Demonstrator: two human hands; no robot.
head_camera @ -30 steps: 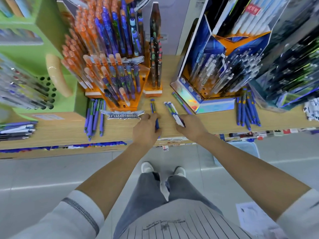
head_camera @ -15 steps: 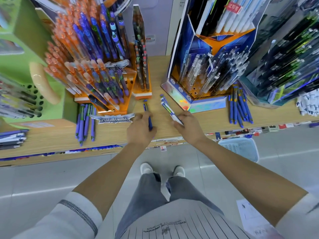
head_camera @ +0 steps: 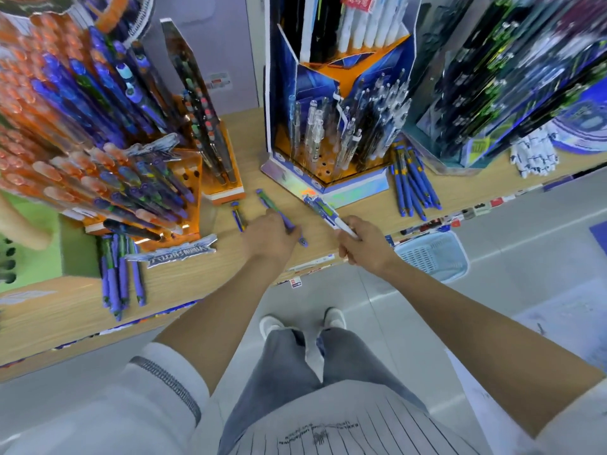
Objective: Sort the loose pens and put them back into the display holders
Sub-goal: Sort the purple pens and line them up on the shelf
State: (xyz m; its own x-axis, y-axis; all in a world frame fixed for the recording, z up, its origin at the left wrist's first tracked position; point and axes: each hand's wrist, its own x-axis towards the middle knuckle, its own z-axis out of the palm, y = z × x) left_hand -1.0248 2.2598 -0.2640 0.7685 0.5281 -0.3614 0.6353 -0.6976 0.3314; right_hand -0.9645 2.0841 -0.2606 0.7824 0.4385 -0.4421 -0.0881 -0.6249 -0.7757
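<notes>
Right hand [head_camera: 364,246] clamps a bunch of white-and-blue pens [head_camera: 323,210], now raised off the shelf [head_camera: 368,205], tips at the base of the blue display holder [head_camera: 328,188]. Left hand [head_camera: 269,238], left of that holder, curls round a green-and-purple pen [head_camera: 266,202]. Both look ready for slotting; one loose pen [head_camera: 238,218] lies further left.

No text reads clearly: the silver nameplate [head_camera: 170,254] by the orange display holder [head_camera: 195,188] and the red tag [head_camera: 356,2] carry blurred characters.
</notes>
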